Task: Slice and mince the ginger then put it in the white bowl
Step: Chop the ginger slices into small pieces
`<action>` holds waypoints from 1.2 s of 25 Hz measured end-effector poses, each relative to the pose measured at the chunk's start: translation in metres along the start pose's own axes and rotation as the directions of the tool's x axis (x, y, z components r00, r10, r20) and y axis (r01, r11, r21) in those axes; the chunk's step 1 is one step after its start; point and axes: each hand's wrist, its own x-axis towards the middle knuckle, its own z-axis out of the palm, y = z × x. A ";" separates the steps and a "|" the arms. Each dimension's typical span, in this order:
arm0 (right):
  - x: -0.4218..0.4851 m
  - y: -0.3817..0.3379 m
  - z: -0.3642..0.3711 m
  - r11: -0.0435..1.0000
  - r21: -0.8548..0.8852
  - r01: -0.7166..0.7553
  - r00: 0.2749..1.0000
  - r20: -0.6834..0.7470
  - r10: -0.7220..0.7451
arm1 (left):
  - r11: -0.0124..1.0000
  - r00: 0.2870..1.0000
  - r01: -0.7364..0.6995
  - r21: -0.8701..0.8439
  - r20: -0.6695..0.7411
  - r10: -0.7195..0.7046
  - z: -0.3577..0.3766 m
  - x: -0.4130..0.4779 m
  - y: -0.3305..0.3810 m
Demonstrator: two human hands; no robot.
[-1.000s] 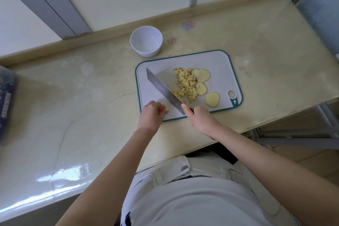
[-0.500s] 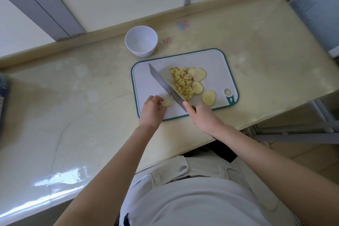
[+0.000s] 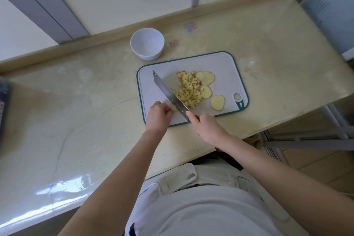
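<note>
Mincing ginger on a white, green-rimmed cutting board (image 3: 226, 67), seen from above. The left hand (image 3: 158, 116) curls its fingers round a small ginger piece (image 3: 174, 108) at the board's 7 o'clock, probably to steady it for the cut. The right hand (image 3: 207, 127) grips the knife (image 3: 168, 94) by its handle at 6 o'clock. The blade points to 11 o'clock, just beside the left fingers. A minced pile (image 3: 188, 90) lies mid-board, with uncut round slices (image 3: 217, 102) at its 3 o'clock. The white bowl (image 3: 149, 55), seemingly empty, stands near the board's 11 o'clock on the tabletop (image 3: 95, 101). The board sits close to the tabletop's front edge, and open room spreads toward 9 o'clock.
</note>
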 end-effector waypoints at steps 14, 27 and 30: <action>0.010 0.010 0.015 0.998 -0.037 -0.048 0.999 -0.012 0.047 | 0.999 1.000 0.009 0.049 -0.013 -0.008 -0.001 -0.002 0.004; 0.009 0.007 -0.001 0.985 -0.172 0.016 0.998 -0.064 -0.028 | 0.997 0.998 0.054 -0.062 -0.040 -0.057 0.003 -0.004 -0.001; 0.008 0.009 0.003 0.995 -0.098 -0.007 0.994 -0.114 -0.005 | 0.989 0.996 0.061 -0.132 -0.060 -0.070 0.001 -0.007 -0.004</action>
